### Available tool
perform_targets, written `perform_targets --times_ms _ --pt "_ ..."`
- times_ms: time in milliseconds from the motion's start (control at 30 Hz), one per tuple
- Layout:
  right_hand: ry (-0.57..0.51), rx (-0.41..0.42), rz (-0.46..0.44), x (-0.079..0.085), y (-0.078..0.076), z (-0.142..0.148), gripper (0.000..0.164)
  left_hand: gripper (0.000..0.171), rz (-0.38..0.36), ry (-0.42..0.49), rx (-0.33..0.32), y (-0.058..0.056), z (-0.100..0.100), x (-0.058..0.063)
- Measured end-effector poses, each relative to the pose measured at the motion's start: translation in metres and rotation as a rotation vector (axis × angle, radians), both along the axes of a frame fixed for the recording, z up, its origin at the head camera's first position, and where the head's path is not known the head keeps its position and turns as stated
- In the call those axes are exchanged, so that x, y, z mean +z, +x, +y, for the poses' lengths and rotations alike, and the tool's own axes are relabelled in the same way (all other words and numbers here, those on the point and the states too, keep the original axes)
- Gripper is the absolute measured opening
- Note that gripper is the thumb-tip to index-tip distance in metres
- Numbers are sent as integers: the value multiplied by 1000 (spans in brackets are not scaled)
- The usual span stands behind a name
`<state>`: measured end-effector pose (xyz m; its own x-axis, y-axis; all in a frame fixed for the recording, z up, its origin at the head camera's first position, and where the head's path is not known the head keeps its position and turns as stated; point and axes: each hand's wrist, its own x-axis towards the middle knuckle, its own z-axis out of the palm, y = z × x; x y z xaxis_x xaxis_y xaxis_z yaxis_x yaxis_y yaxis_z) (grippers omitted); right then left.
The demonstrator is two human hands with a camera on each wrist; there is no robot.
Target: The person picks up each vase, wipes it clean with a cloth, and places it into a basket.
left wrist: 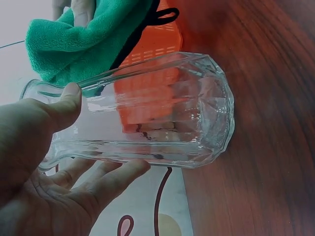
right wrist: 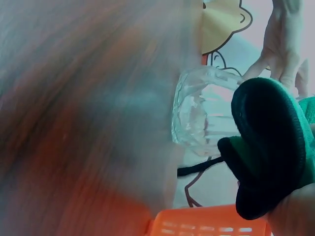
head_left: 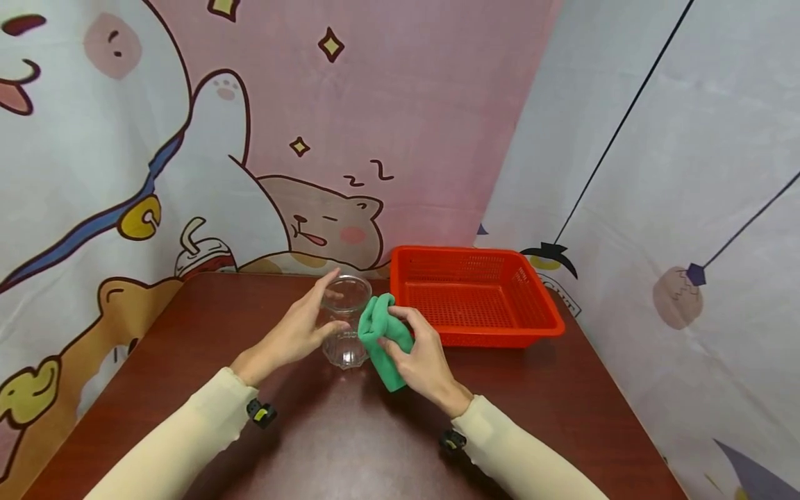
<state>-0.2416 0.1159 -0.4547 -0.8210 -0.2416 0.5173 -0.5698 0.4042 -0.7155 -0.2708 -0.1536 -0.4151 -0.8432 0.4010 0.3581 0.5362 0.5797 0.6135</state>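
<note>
A clear glass vase [left wrist: 162, 113] with a faceted base and a flared rim is upright over the brown table in the head view. My left hand [head_left: 300, 330] holds it around its upper part, the thumb [left wrist: 72, 96] on the near side and the fingers along the opposite side. Close to the vase's right side, my right hand [head_left: 425, 357] pinches a folded green cloth [head_left: 382, 333] between thumb and fingers. In the right wrist view the cloth's dark underside [right wrist: 268, 137] faces the camera and covers part of the vase. A black loop hangs from the cloth's edge.
Behind and right of my right hand, a red-orange plastic basket [head_left: 471, 333] with perforated walls sits on the brown table [head_left: 350, 444]. Cartoon-printed fabric [head_left: 425, 139] hangs along the table's back and sides.
</note>
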Motion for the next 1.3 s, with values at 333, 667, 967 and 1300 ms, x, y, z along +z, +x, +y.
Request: perform_targets --times_ms 333,667,967,1300 --pt "27 -96 35 0 1 -5 55 105 8 -1 -9 -4 -2 -3" --pt "54 -174 57 0 -2 -7 54 103 -10 2 -51 -3 -3 -2" --pt "53 -130 151 -8 -4 -20 49 99 -11 -15 -114 -5 -9 2" --pt "79 -184 126 -6 -7 -30 37 100 5 -19 -144 -8 -12 1"
